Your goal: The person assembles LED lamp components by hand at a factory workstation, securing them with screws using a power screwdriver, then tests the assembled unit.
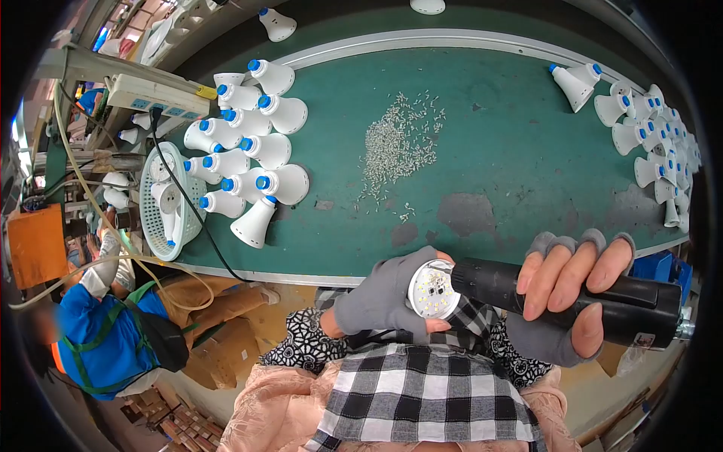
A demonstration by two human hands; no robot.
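Observation:
My left hand [388, 296], in a grey fingerless glove, is closed around a white LED bulb [433, 295] with its round chip board facing up. In my right hand [568, 294], also gloved, is a black electric screwdriver [489, 284], the fingers wrapped round its body. The screwdriver's front end points left and reaches the edge of the bulb's board; its bit is hidden from me. Both hands are in front of my checkered apron, at the near edge of the bench. Beyond them, a pile of small screws [395, 143] lies scattered on the green bench top [331, 166].
Several white bulb housings with blue caps [267, 151] stand at the left, and more [655, 135] at the right. A pale basket [151, 218] holds bulb parts beside a power strip [154, 96] with a hanging black cable. A person in blue [113, 331] is at lower left.

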